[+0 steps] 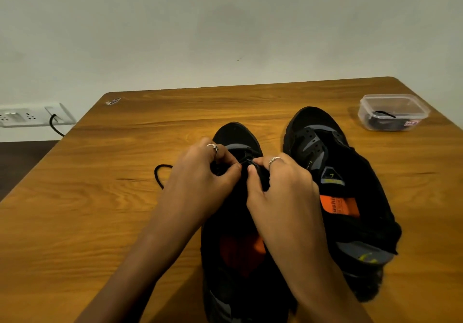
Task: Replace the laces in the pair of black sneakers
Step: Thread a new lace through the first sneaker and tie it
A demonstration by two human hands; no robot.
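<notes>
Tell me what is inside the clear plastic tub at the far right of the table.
The clear plastic tub holds a dark bundle with a thin black strand lying on top, probably a black lace. The heap's lower part is too dark to make out, so its count stays unknown.

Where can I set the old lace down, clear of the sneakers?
Bare table lies left of the left sneaker, beyond the black lace loop. Another free strip runs along the far edge, between the toes and the wall. It is crowded at the right, between the right sneaker and the clear plastic container.
</notes>
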